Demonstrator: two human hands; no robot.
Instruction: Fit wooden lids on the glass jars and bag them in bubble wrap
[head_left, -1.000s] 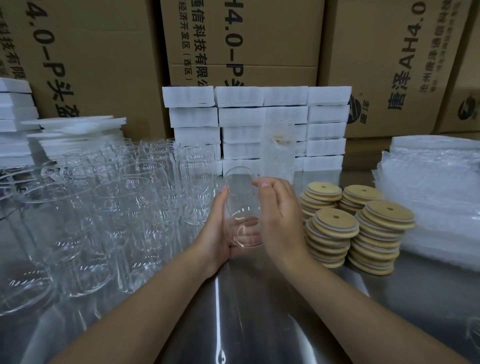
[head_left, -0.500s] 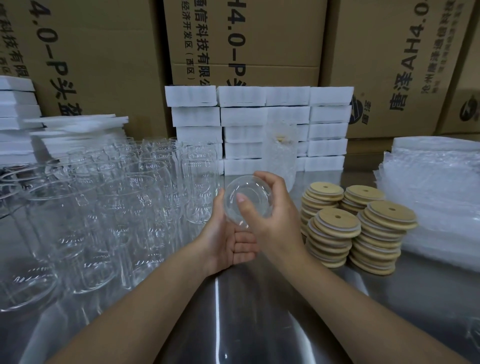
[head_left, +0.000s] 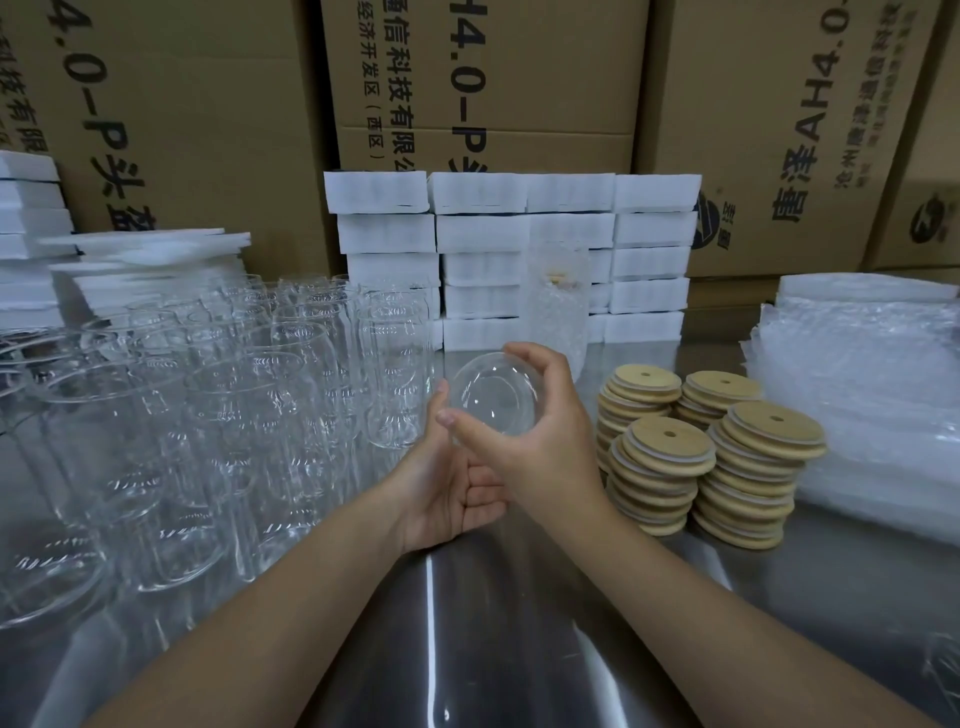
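A clear glass jar (head_left: 493, 392) is tipped so its round end faces me, at the centre of the steel table. My right hand (head_left: 540, 441) grips it, thumb and fingers curled round its rim. My left hand (head_left: 447, 493) sits just below and left, palm up, fingers loosely curled, its thumb touching the jar's left side. Several stacks of round wooden lids (head_left: 670, 452) with a small hole stand to the right. A pile of bubble wrap bags (head_left: 878, 395) lies at the far right.
Many empty glass jars (head_left: 249, 405) crowd the left half of the table. White foam blocks (head_left: 483, 249) are stacked at the back, with one bubble-wrapped jar (head_left: 558, 306) before them. Cardboard boxes (head_left: 488, 78) form the back wall. Steel table (head_left: 467, 649) lies near me.
The jar went from upright to tipped with its round end toward me. My right hand turned it and rose slightly; my left hand dropped below it.
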